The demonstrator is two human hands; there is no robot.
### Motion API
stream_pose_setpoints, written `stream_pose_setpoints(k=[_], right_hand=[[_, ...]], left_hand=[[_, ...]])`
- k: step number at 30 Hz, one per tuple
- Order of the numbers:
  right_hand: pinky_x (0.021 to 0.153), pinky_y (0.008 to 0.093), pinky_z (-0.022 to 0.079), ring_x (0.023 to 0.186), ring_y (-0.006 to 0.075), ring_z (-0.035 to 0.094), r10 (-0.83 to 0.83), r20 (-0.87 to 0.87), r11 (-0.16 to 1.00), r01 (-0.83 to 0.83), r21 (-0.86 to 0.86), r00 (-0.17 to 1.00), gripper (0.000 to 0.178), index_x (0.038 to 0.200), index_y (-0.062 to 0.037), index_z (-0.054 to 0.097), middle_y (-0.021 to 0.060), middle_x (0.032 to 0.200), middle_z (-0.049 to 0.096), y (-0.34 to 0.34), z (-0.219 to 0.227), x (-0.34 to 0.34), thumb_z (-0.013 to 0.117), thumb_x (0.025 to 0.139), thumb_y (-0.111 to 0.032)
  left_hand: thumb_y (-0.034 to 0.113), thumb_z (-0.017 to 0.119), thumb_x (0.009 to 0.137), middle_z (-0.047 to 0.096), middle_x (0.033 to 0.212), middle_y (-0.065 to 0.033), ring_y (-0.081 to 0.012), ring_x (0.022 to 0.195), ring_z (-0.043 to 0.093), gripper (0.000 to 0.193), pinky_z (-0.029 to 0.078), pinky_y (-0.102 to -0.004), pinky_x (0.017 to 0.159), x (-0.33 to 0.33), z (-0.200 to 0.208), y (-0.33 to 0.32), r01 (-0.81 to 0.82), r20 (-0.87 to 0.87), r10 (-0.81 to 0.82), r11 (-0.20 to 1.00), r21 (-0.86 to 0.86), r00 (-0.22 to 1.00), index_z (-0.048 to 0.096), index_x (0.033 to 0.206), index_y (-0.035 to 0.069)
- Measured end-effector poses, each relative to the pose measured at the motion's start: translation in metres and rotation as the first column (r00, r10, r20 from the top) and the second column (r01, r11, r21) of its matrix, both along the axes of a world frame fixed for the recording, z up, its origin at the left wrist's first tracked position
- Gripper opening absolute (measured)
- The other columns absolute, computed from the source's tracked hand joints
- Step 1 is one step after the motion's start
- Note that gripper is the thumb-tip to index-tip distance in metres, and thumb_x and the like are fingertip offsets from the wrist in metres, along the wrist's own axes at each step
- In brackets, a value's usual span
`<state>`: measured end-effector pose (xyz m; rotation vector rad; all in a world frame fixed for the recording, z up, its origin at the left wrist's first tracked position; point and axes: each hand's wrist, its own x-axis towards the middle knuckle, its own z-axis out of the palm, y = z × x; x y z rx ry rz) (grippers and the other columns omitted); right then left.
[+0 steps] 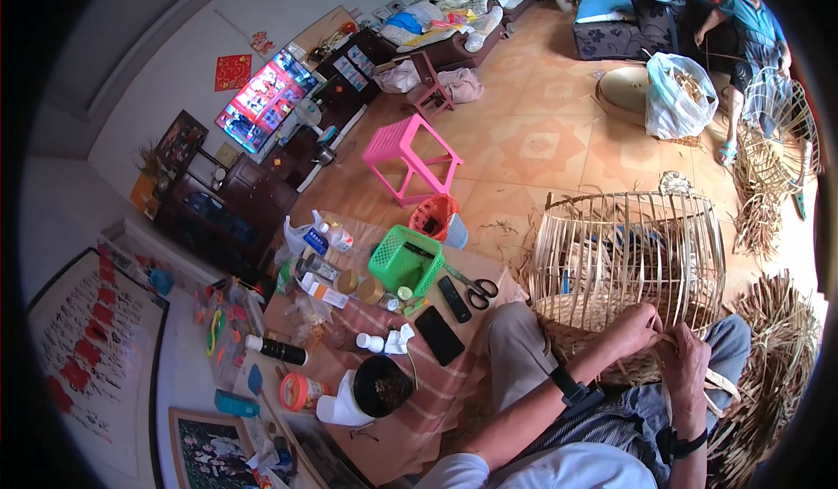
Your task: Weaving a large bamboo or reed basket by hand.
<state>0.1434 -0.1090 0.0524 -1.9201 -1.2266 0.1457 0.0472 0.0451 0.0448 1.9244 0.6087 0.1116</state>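
Note:
A half-woven bamboo basket (576,313) lies on its side against my knees, its open frame of upright ribs facing away. At its near edge my left hand (635,328) is closed, fingertips pinched together near the weave; what lies between them is too small to make out. Close beside it, my right hand (685,360) is closed with its fingers bent round a pale woven strip (724,388), which loops out past the wrist. The two hands almost touch at the fingertips.
At left a low table (419,402) holds a green plastic basket (406,262), scissors (482,294), a remote (455,299), a phone (439,335) and bottles. Loose strips (768,358) pile at right. Beyond stand a pink stool (393,143) and a bin (436,217). Another person (751,27) sits far right.

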Motion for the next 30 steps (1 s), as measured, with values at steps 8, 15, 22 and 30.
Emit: stream_pose_setpoints(k=[8,15,22,30], right_hand=[[0.055,0.0394,0.046,0.058,0.0372,0.059,-0.043,-0.162,0.998,0.033,-0.059,0.986,0.021,0.079,0.0,0.059,0.0206,0.066,0.058,-0.003,0.001,-0.003,0.077,0.083,-0.01],[0.059,0.0434,0.05,0.065,0.04,0.065,0.037,-0.066,0.994,-0.044,-0.101,0.997,0.02,0.084,-0.0016,0.061,0.0213,0.07,0.064,-0.003,0.011,0.002,0.078,0.081,-0.012],[0.062,0.0443,0.052,0.07,0.0396,0.068,0.061,0.0,0.975,-0.06,-0.214,0.998,0.021,0.089,-0.0023,0.062,0.0204,0.073,0.067,-0.008,0.007,0.007,0.078,0.08,-0.013],[0.06,0.0429,0.051,0.067,0.0368,0.066,-0.003,-0.063,1.0,0.001,-0.027,0.998,0.021,0.092,-0.0033,0.066,0.0145,0.079,0.066,-0.012,0.018,-0.001,0.081,0.08,-0.01]], left_hand=[[0.016,0.075,0.083,0.073,0.084,-0.0163,-0.0235,0.077,0.071,0.023,0.055,-0.0374,0.072,-0.003,0.02,0.002,0.052,-0.09,-0.059,0.995,-0.082,0.994,0.073,0.097,-0.002],[0.008,0.07,0.083,0.074,0.091,-0.0216,-0.0339,0.086,0.073,0.017,0.057,-0.0422,0.077,-0.003,0.012,-0.009,0.001,-0.031,0.001,0.999,0.041,1.0,0.072,0.097,-0.002],[0.002,0.067,0.08,0.068,0.083,-0.0213,-0.0416,0.081,0.067,0.012,0.054,-0.0471,0.076,0.002,-0.023,-0.034,-0.2,0.147,0.153,0.895,0.399,0.977,0.062,0.091,0.0],[0.008,0.065,0.089,0.073,0.087,-0.0198,-0.0317,0.077,0.071,0.012,0.056,-0.0428,0.071,-0.002,-0.012,-0.003,0.088,-0.009,-0.088,0.99,0.113,0.996,0.069,0.095,-0.002]])
